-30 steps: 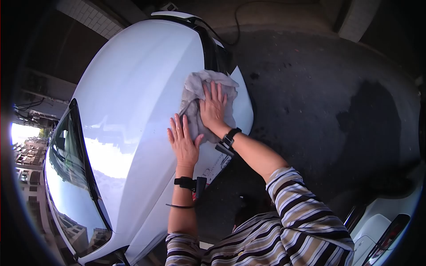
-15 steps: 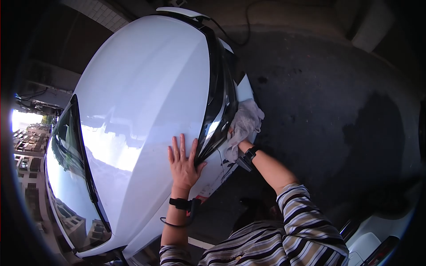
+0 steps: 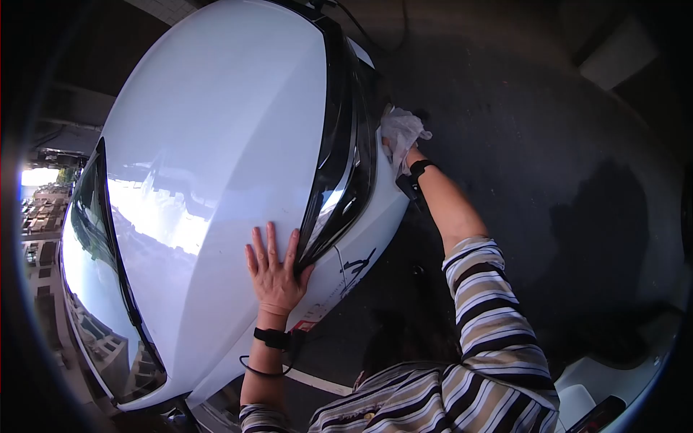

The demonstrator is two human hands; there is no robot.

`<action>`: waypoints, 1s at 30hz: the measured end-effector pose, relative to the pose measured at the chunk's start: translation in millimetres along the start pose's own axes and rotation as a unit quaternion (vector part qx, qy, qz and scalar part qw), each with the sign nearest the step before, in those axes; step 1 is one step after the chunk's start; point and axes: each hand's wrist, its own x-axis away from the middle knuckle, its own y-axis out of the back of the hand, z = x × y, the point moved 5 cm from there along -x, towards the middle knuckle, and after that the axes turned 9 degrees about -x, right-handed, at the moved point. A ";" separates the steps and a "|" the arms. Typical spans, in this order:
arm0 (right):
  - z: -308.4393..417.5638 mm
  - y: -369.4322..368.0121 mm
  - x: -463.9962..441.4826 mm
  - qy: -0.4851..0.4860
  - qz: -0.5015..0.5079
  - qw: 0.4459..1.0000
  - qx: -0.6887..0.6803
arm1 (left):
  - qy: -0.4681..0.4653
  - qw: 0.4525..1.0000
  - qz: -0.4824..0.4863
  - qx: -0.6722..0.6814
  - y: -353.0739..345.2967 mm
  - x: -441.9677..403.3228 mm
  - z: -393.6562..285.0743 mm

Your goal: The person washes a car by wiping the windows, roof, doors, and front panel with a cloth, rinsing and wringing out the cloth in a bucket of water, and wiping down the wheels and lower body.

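The white hood of a car fills the left and middle of the view. My left hand lies flat on it with fingers spread, beside the rear corner of the dark headlight. My right hand holds a pale grey cloth against the white bumper, at the outer side of the headlight. The cloth is bunched and covers most of the right hand's fingers. Each wrist wears a black band.
The windshield with its wiper lies on the left. Dark floor extends to the right of the car, with a shadow on it. Part of another white vehicle stands at the lower right. A cable lies on the floor beyond the car.
My right hand has moved the cloth forward along the bumper, away from my body. The left hand stays flat on the hood near the headlight's corner. The whole view has shifted slightly.
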 end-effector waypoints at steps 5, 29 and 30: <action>-31.7 -59.2 51.0 -0.025 -0.118 0.990 -0.074 | -0.002 1.000 0.002 -0.012 0.6 0.9 -2.1; -9.8 -37.9 55.3 -0.161 0.039 0.910 0.380 | -0.004 0.999 0.020 -0.025 -0.5 -1.0 -1.7; -10.7 -27.5 40.0 -0.131 0.088 0.923 0.352 | -0.002 0.999 0.025 -0.023 -0.9 -0.5 -0.3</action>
